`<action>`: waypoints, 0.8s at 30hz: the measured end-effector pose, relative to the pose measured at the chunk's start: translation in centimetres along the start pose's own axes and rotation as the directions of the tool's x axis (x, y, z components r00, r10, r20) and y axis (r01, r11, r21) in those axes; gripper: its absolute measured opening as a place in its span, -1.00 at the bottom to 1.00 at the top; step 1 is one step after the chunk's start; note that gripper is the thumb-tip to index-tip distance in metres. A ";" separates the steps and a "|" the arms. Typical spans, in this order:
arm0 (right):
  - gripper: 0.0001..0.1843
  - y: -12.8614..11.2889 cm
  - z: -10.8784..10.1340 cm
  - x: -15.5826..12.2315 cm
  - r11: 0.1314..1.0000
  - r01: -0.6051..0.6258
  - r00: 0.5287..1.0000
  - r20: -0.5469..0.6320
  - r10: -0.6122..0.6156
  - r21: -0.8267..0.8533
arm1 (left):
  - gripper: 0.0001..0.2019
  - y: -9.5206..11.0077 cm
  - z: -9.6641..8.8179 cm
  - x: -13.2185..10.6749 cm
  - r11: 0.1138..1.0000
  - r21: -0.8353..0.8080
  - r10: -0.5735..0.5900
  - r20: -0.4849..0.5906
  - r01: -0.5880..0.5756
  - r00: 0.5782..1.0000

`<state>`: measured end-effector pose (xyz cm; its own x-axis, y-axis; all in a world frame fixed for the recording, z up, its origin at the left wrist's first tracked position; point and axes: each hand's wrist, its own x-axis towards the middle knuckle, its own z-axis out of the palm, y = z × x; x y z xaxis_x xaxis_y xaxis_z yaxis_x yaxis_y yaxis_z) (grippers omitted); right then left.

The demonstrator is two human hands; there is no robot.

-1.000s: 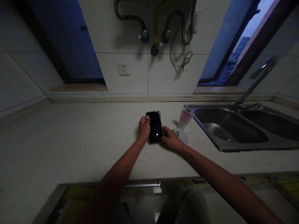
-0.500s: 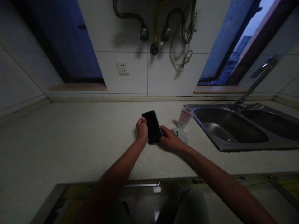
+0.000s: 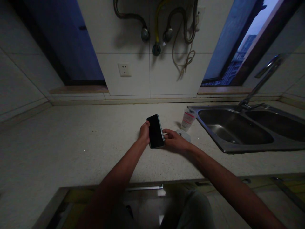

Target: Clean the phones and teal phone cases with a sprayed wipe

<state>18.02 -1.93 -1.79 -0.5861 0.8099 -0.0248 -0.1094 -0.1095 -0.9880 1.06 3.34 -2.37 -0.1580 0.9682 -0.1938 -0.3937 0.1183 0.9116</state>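
A smartphone point(image 3: 156, 132) with a dark screen and a pale edge is tilted a little over the counter. My left hand point(image 3: 144, 132) grips its left side, thumb along the screen's border and the other fingers hidden beneath. At the lower right edge, my right hand point(image 3: 172, 139) is closed with its fingertips against the phone's side. Just behind that hand lies a flat, greyish-white thing point(image 3: 185, 136), partly covered, whose kind I cannot make out. A clear plastic cup point(image 3: 188, 119) with pink-red print stands beyond it.
A steel double-bowl sink point(image 3: 225, 150) with a tall faucet point(image 3: 267, 76) is set into the pale counter point(image 3: 95, 143) on the right. Hoses, a tied cord point(image 3: 183, 65) and a socket point(image 3: 124, 70) are on the tiled wall. A cabinet handle point(image 3: 145, 188) juts below the counter's front edge.
The phone's right edge has tipped up slightly, showing more of its pale side. My right fingers have shifted at that edge, and my left hand keeps its hold.
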 end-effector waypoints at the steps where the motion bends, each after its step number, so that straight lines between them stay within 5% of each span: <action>1: -0.55 -0.2 -0.1 -0.1 0.998 -0.016 1.000 -0.016 0.017 0.059 | -0.61 0.2 0.1 -0.1 0.995 -0.046 -0.084 0.035 0.086 0.996; 5: -0.57 -1.1 -0.7 -0.3 0.969 -0.053 0.994 -0.077 0.073 0.241 | -0.48 0.9 0.5 -1.2 0.956 -0.094 -0.248 0.248 0.278 0.937; 12: -0.63 -1.2 -0.8 -0.1 0.956 -0.023 0.987 -0.145 0.068 0.292 | -0.37 0.8 0.8 -2.9 0.995 0.101 -0.014 0.143 -0.001 0.990; 17: -0.59 -0.1 -0.7 0.3 0.983 0.070 0.984 -0.172 -0.041 0.167 | -0.26 1.2 1.1 -3.7 0.988 0.150 -0.038 0.128 0.018 0.991; 24: -0.53 0.8 -1.8 0.6 0.957 0.223 0.950 -0.178 -0.256 -0.187 | -0.50 1.5 1.1 -3.5 0.987 -0.049 -0.115 0.439 0.152 0.891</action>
<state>19.00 -0.51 -2.88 -0.3862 0.9000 0.2020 -0.0854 0.1831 -0.9794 2.05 0.40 0.10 0.3018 0.9459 -0.1189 -0.4575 0.2531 0.8525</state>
